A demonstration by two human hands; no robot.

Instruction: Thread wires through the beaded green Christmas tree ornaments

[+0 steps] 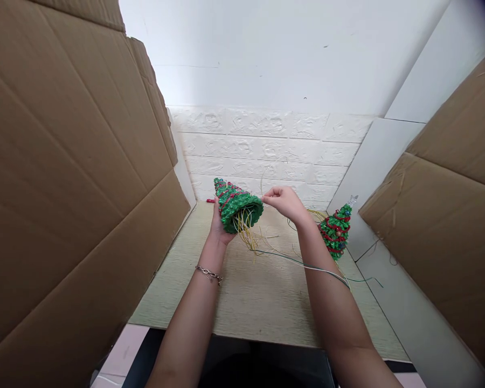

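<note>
My left hand (217,226) is wrapped around a small green beaded Christmas tree (238,207) with red garland. The tree is tipped over, its hollow base facing toward me and to the right. A bundle of yellow and white wires (246,229) hangs out of that base. Beside the base rim, my right hand (285,202) pinches a thin pale wire (262,178), which loops up against the wall. Long green and white strands (299,261) run from the bundle across my right forearm.
Another beaded tree (337,231) with a clear star stands at the right of the table (262,307). Coiled yellow wire (316,214) lies behind my right forearm. Cardboard panels (84,134) flank the workspace, and a white brick-patterned wall (258,140) closes the back.
</note>
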